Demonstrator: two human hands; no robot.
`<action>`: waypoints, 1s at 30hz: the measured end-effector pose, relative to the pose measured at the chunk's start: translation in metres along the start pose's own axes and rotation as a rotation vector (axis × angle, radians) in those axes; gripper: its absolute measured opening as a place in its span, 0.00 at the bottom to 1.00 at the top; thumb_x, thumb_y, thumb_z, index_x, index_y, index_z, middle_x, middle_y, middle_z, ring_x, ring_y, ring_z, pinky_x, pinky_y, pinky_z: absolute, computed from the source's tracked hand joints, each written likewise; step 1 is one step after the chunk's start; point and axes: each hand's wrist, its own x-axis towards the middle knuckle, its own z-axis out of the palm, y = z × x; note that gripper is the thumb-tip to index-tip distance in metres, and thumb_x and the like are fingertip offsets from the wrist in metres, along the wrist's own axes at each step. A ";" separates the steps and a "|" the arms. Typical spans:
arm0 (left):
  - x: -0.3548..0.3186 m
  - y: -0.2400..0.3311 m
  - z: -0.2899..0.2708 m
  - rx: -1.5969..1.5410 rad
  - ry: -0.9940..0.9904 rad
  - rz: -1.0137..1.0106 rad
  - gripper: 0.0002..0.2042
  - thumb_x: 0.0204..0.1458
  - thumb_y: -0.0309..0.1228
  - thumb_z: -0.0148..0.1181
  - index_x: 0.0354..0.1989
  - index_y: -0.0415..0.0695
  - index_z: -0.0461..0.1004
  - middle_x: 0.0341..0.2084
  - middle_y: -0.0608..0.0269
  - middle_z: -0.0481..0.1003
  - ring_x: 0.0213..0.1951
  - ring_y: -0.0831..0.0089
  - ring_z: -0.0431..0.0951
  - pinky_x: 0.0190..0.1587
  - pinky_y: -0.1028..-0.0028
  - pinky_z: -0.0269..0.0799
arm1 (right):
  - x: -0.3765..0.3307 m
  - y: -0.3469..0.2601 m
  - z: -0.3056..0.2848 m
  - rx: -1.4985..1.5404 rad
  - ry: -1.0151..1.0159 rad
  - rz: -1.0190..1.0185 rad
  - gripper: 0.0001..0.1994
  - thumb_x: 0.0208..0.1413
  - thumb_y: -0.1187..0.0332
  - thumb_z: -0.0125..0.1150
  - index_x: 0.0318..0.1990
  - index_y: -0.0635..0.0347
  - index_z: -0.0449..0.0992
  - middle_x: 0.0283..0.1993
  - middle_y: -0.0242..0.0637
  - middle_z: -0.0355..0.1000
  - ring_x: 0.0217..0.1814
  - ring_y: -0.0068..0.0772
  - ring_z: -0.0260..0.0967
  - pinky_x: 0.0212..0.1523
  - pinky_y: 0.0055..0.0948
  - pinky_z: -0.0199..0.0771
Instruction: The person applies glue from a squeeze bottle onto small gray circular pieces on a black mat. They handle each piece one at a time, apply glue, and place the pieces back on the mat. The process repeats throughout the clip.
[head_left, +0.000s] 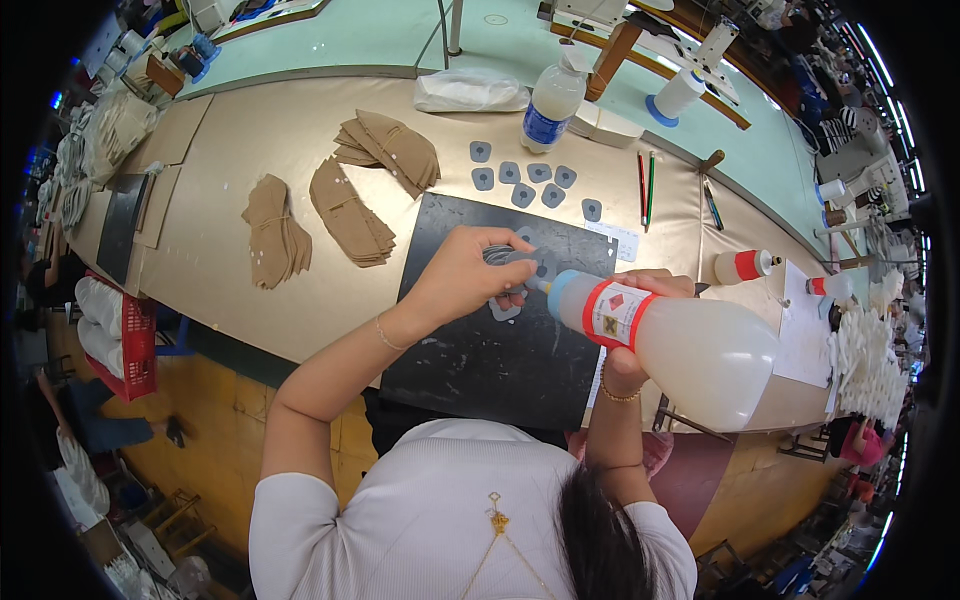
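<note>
In my left hand (pixel 465 275) is a small stack of grey patches (pixel 500 256), pinched between thumb and fingers. My right hand (pixel 640 365) wraps round a large milky plastic bottle (pixel 705 350) with a red-bordered label. The bottle lies tilted on its side, its blue cap and tip (pixel 562 290) pointing at the patches. Whether the tip touches them I cannot tell. Below both hands lies a black board (pixel 470 370). A loose grey patch (pixel 505 308) shows on the board under my left hand.
Several grey patches (pixel 522 194) lie beyond the board, near a clear bottle (pixel 553 100) with a blue label. Bundles of brown pieces (pixel 345 215) rest to the left. Two pencils (pixel 646 190) and a small red-labelled bottle (pixel 742 265) are at the right.
</note>
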 end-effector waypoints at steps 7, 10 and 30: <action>0.021 -0.012 -0.020 -0.001 0.079 -0.012 0.11 0.49 0.29 0.61 0.36 0.33 0.73 0.25 0.57 0.76 0.22 0.75 0.77 0.21 0.81 0.71 | -0.005 0.004 -0.006 0.099 -0.006 0.101 0.39 0.34 0.37 0.67 0.40 0.67 0.69 0.35 0.39 0.65 0.35 0.33 0.68 0.36 0.29 0.72; 0.065 -0.039 -0.061 0.113 0.224 0.035 0.12 0.49 0.29 0.60 0.37 0.32 0.73 0.25 0.57 0.76 0.21 0.77 0.75 0.20 0.81 0.70 | -0.005 0.003 -0.007 0.141 0.042 0.147 0.38 0.34 0.38 0.68 0.39 0.67 0.69 0.35 0.38 0.63 0.35 0.33 0.69 0.36 0.30 0.73; 0.072 -0.033 -0.083 -0.225 0.031 -0.092 0.17 0.51 0.24 0.57 0.48 0.32 0.66 0.36 0.51 0.74 0.37 0.69 0.78 0.35 0.79 0.77 | 0.005 0.006 -0.014 -0.005 0.038 0.119 0.41 0.39 0.31 0.58 0.40 0.68 0.66 0.35 0.40 0.62 0.33 0.33 0.69 0.32 0.29 0.75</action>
